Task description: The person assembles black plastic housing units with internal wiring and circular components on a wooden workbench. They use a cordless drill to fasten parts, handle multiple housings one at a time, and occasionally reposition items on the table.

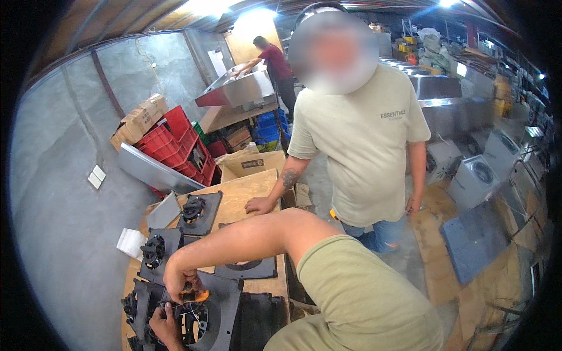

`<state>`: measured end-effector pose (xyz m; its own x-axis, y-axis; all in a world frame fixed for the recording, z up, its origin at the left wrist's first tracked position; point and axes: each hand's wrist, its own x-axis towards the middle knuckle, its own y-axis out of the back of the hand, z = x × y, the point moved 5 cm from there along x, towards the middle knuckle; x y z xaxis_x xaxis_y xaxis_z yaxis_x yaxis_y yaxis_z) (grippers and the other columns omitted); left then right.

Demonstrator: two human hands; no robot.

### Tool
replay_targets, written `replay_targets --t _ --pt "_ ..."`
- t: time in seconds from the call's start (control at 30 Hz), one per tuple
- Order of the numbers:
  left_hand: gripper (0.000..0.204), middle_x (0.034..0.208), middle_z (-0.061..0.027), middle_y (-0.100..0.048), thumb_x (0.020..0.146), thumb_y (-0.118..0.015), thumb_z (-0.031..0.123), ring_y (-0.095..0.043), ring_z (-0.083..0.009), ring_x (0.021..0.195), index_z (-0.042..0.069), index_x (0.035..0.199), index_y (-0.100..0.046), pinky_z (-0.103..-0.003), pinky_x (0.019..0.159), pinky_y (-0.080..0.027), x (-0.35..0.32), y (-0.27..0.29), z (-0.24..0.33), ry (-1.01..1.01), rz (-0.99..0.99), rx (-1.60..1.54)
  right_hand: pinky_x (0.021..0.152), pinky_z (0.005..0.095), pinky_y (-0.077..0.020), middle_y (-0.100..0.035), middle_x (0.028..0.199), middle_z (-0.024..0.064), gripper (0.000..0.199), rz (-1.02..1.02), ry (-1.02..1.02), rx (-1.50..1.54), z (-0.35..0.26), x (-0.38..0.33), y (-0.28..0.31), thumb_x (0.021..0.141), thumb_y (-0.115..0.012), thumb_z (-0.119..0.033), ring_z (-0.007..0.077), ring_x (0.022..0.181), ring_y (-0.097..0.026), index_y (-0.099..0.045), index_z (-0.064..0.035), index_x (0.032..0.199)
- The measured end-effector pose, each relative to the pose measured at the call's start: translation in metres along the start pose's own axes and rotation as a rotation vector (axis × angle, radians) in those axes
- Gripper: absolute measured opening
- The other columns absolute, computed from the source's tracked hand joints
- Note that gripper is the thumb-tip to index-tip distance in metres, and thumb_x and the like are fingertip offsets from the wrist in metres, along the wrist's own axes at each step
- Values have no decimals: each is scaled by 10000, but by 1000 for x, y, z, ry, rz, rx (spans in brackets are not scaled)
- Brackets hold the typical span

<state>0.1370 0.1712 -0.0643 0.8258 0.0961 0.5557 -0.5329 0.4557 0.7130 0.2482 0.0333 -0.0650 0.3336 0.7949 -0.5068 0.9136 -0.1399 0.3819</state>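
Note:
A square black plate with a round opening [225, 313] lies in front of me, with a motor-like black part and thin pale wires showing in the opening. My right hand [186, 282] reaches across from the right, closed around a small orange hand tool [196, 296] whose working end I cannot make out. Low at the left, my left hand [165, 325] is closed at the wires beside the opening; what its fingertips hold is too small to name. More black plates with fan-like motors [193, 208] lie just beyond my hands.
A wooden table [257, 182] carries the plates. A co-worker [360, 134] stands across it, one hand resting on its top. Behind are a cardboard box [252, 166], red crates [170, 140] and another person [278, 64] at a metal hood. Metal fan housings [473, 180] stand at right.

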Motion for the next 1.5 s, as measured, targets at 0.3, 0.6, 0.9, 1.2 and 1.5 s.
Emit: replay_targets --t 0.3,0.6,0.9,1.2,1.5 --pt "432 543 -168 -477 897 -685 285 -384 -230 502 -60 680 -542 -397 510 -345 -2 3 1 35 -2 19 576 423 -567 -649 921 146 317 173 265 302 -30 -98 2 813 -634 -129 263 710 -659 -610 -19 1108" --pt "418 711 -233 -621 859 -686 391 -606 -388 651 -20 786 -663 -433 623 -461 2 2 7 161 -116 145 959 410 -478 -647 1153 242 565 1011 709 24 -42 -69 24 859 -686 -345 317 1093 -626 -559 -1 1289" --pt "403 746 -190 -639 884 -642 409 -626 -405 741 20 777 -649 -477 646 -462 -5 10 12 96 -102 151 581 232 -444 -605 1053 51 441 685 840 623 -66 -17 15 912 -635 -145 72 692 -554 -530 -17 1320" --pt "399 749 -193 -640 887 -643 402 -623 -410 729 20 771 -647 -483 642 -461 -2 8 12 58 -84 136 949 358 -417 -592 1230 94 404 340 792 826 -58 -1 8 914 -608 -284 189 1091 -530 -631 -30 1228" --pt "333 753 -167 -655 870 -665 357 -638 -389 746 39 769 -666 -461 664 -480 -3 9 19 114 -121 128 572 249 -409 -482 689 -63 196 85 771 1063 -56 7 2 899 -629 -337 73 604 -466 -600 -149 945"
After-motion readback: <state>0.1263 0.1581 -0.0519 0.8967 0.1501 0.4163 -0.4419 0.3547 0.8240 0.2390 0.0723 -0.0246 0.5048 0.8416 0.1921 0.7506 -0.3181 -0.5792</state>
